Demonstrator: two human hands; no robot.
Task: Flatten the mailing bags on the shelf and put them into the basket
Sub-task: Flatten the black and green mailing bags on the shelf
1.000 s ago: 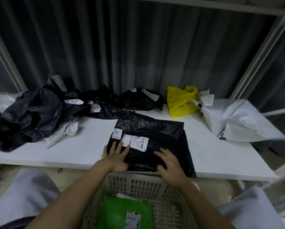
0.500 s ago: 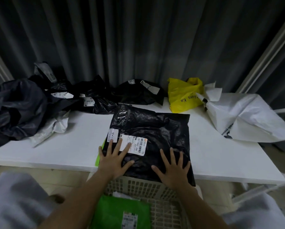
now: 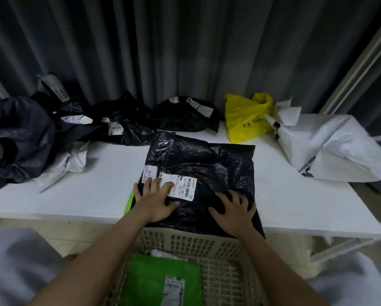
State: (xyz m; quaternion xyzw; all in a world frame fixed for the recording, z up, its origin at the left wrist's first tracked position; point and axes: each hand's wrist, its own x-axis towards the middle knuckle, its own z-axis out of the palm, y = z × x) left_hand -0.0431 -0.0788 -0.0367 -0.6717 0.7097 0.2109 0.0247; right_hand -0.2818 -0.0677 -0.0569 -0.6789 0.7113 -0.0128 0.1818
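Grip: both hands lie flat with fingers spread, the left hand point(image 3: 154, 203) on the label end and the right hand point(image 3: 233, 212) on the near right corner of the black mailing bag point(image 3: 204, 171), pressing, not clutching.
Bag position: on the white shelf point(image 3: 295, 195), its near edge overhanging the basket point(image 3: 185, 239).
Done: a green bag point(image 3: 150, 281) already lies in the basket.
Left: a black crumpled pile point(image 3: 119, 122), a yellow bag point(image 3: 244, 120) and a white bag point(image 3: 330, 149) wait unflattened.
Progress: apparently early.
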